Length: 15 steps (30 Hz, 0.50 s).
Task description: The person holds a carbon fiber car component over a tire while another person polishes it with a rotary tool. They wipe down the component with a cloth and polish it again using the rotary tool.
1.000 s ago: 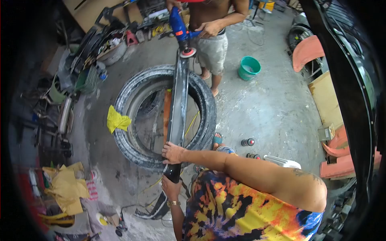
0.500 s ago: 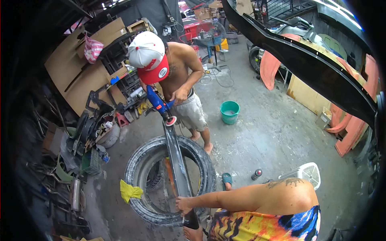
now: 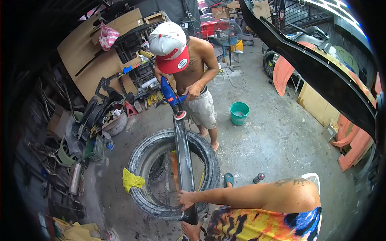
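A long, narrow dark car trim strip (image 3: 183,150) lies across a large worn tire (image 3: 212,160). My right hand (image 3: 186,199) reaches in from the right and is closed on the strip's edge near its close end. At the bottom edge, my left hand (image 3: 190,230) is against the strip's very end, its fingers partly hidden. Facing me, a person in a cap holds a blue power polisher (image 3: 170,94). Its round red-and-white pad (image 3: 180,115) is at the strip's far end; whether it spins I cannot tell. A yellow cloth (image 3: 132,180) hangs over the tire's left side.
A green bucket (image 3: 239,113) stands on the concrete floor beyond the tire. Nearby are a dark bottle (image 3: 259,178) and a white plastic stool (image 3: 315,177). Car parts and a green crate (image 3: 95,148) crowd the left. A large black panel (image 3: 309,60) hangs at upper right.
My view has swung slightly, so the scene sits farther right in the picture. Both hands stay at the strip's near end, and the polisher remains at its far end.
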### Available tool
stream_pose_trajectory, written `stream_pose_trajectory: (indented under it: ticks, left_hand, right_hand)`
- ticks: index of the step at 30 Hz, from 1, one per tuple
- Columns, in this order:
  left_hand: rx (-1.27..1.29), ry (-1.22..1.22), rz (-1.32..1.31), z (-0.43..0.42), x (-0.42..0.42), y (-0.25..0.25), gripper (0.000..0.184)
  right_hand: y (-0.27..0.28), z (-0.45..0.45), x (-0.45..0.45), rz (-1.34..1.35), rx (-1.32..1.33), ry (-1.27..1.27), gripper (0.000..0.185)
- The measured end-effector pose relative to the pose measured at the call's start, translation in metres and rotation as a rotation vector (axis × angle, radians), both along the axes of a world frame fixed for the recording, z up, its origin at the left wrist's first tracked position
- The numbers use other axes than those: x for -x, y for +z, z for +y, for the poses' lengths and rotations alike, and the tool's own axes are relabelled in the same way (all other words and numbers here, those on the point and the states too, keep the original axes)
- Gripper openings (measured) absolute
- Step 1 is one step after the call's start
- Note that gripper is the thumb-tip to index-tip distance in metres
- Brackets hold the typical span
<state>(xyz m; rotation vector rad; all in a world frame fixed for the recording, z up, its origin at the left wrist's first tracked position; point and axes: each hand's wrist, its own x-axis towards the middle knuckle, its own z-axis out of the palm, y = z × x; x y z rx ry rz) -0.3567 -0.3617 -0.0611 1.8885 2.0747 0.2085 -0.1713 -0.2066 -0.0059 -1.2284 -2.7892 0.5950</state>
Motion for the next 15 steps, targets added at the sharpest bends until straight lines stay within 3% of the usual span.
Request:
stream_pose_trajectory:
  ticks: [15]
  left_hand:
    - [-0.012, -0.015, -0.023, -0.005, -0.002, 0.014, 0.089]
  right_hand:
    - [0.004, -0.005, 0.002, 0.066, -0.067, -0.042, 0.056]
